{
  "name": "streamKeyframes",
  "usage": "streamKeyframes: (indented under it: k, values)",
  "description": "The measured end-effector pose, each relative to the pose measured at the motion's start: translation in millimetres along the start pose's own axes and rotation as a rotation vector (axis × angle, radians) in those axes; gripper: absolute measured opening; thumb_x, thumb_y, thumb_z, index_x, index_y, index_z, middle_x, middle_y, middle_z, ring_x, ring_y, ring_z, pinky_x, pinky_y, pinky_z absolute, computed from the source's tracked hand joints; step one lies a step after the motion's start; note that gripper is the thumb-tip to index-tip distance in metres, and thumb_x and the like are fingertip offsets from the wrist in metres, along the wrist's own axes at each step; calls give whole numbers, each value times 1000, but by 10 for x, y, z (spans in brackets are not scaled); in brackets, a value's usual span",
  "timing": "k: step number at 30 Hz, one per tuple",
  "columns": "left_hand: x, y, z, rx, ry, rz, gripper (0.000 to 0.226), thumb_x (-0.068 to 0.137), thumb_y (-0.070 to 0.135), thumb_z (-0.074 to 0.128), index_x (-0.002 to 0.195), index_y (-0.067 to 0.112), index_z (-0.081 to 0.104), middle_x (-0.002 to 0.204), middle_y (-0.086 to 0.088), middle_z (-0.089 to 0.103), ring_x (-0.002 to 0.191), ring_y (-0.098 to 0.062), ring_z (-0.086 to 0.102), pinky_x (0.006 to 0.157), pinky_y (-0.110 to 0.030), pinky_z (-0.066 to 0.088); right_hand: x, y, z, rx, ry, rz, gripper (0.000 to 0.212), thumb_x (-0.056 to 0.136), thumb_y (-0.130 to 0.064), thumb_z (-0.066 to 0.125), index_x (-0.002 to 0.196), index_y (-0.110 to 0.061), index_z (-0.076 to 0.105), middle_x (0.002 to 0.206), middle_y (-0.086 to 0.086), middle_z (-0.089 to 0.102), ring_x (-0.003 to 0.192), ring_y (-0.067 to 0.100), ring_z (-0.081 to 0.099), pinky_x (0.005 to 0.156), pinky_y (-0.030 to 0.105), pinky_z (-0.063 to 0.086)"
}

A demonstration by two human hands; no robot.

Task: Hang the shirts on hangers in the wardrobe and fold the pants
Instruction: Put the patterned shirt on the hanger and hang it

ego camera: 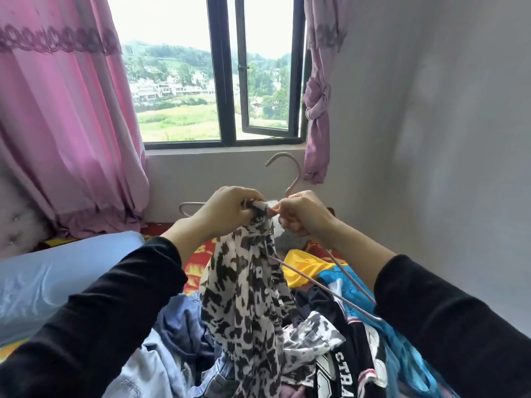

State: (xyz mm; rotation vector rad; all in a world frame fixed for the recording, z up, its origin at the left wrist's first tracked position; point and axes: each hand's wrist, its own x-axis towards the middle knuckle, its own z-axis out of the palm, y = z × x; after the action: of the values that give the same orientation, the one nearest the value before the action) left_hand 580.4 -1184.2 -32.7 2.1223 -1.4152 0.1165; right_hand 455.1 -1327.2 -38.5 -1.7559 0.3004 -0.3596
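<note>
Aloft, left hand grips shirt; right hand, seemingly, the hanger.

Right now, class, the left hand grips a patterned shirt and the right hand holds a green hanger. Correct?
No: the head view shows the hanger is pale pink, not green. The left hand grips the shirt; the right hand holds the hanger.

We see a pink curtain at upper left, a dark-framed window at top centre, a blue pillow at lower left.
</note>
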Motion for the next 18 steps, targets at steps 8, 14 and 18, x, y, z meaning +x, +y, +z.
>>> streamKeyframes:
  k: [8, 14, 18]
  values:
    - [-113, -71, -137, -319, 24, -41, 33, 79, -1, 61, 78, 27, 77, 76, 10, 67, 72, -7, 61, 64, -16, 48, -43, 229, -253, -416, -294, 205, 19, 90, -9, 57, 103, 0, 68, 88, 14, 65, 72, 16, 58, 65, 28, 48]
    - [-187, 9, -233, -441, 93, -9, 32, 74, -10, 56, 76, 14, 78, 67, 14, 63, 65, -1, 55, 60, -9, 41, -8, 714, 259, -860, -401, 83, 42, 75, -53, 73, 94, -16, 69, 84, -7, 62, 77, 10, 58, 66, 23, 46]
    - [-234, 22, -310, -509, 127, -32, 31, 71, -7, 55, 75, 15, 75, 64, 16, 63, 65, 0, 56, 61, -11, 44, -10, 991, 485, -760, -371, 52, 36, 77, -33, 68, 53, -14, 50, 50, -7, 50, 47, 5, 45, 47, 20, 37]
